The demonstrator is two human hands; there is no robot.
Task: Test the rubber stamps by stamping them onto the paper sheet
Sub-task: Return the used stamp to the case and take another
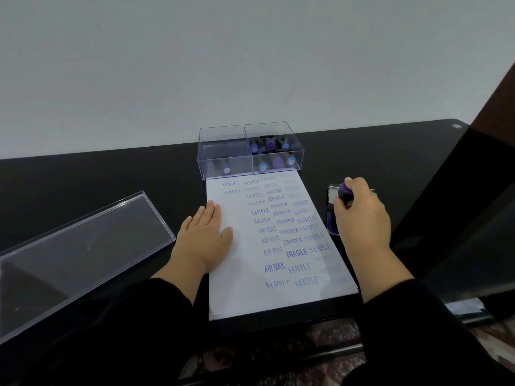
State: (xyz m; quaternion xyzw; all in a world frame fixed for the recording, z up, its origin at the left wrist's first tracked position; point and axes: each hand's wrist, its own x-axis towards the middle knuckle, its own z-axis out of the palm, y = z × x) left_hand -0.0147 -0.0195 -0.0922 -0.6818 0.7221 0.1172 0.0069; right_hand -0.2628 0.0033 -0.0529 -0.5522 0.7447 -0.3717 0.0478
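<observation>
— Pinching the purple-capped rubber stamp (pixel 345 192) near its knob, the right hand (pixel 362 215) held it down on the ink pad (pixel 333 215), which lay on the black table (pixel 111 176) just beside the paper's right edge. Was that a sound grip?

— I judged so. The stamp looked small, light and rigid, so a fingertip pinch high on the handle would steer it well. The inked face was the part to keep off skin and off the bare table.

— And the left hand (pixel 204 235)?

— Spread flat, palm down, on the left side of the paper sheet (pixel 237 288), pinning it. A thin sheet on a smooth dark top would probably slide or lift with the stamp if nothing held it.

— How full was the sheet?

— Blue prints of SAMPLE, FRAGILE and AIR MAIL ran down its middle and right; the left strip and the bottom were blank. Several prints near the top and the lower right were too faint to read.

— What else was unclear?

— The stamp's foot and most of the ink pad sat hidden behind the fingers, so contact with the pad was my guess. More stamps stood in the right half of the clear divided box (pixel 223 140) at the sheet's far end, one in the left half; their wording could not be seen. A clear lid (pixel 83 235) lay at the left, cut off by the frame.
</observation>
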